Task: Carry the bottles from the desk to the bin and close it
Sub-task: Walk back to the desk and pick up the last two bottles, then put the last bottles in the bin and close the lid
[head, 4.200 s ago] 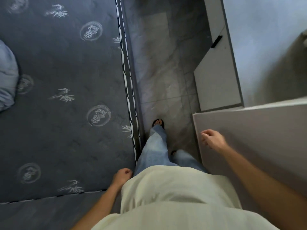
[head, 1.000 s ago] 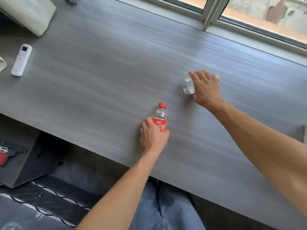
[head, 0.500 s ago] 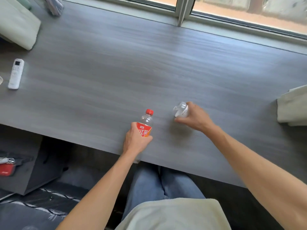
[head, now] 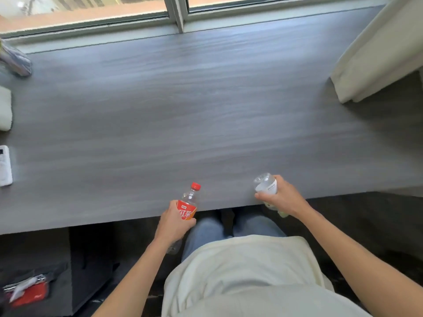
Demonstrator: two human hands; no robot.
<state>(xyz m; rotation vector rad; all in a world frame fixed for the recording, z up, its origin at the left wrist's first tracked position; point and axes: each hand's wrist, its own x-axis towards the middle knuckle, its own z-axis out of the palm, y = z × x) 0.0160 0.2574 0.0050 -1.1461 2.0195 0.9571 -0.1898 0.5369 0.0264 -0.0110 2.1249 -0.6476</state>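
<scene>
My left hand [head: 172, 223] grips a clear bottle with a red cap and an orange-red label [head: 188, 202], held over the front edge of the grey wooden desk [head: 183, 115]. My right hand [head: 282, 197] holds a clear bottle with a white label [head: 265, 184], tilted so its base points up and away; its lower end is hidden behind my fingers. Both bottles are lifted off the desk top. The bin is not in view.
A white remote [head: 4, 165] lies at the desk's left edge, with a pale cushion [head: 4, 108] and a plastic-wrapped item [head: 14, 59] beyond it. A cream curtain [head: 380, 51] hangs at the right. A window [head: 178, 12] runs behind the desk. A dark cabinet [head: 34, 291] sits lower left.
Both hands have drawn the bottles back from the desk's middle to its front edge, and the view has shifted right. Four seconds ago I was walking between the bed and a cupboard with nothing in my hands.
</scene>
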